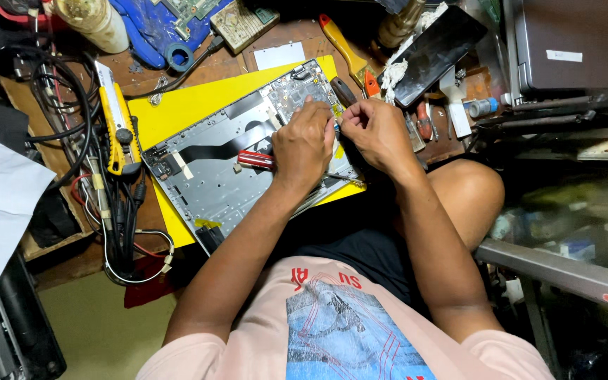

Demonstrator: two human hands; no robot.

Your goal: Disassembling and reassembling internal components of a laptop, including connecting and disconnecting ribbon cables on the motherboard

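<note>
Grey opened laptop chassis [212,172] lies on the yellow sheet [184,105]. Over its far edge, your left hand [304,144] grips a red-handled screwdriver [256,160]. Just beside it, your right hand [378,130] pinches a dark-handled tool [343,91].

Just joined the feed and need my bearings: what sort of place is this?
Probably a small electronics repair bench. An opened laptop chassis lies on a yellow mat under both hands, with a yellow multimeter, tangled cables and screwdrivers crowded around it.

white label [564,55] on dark case [578,35]
</note>
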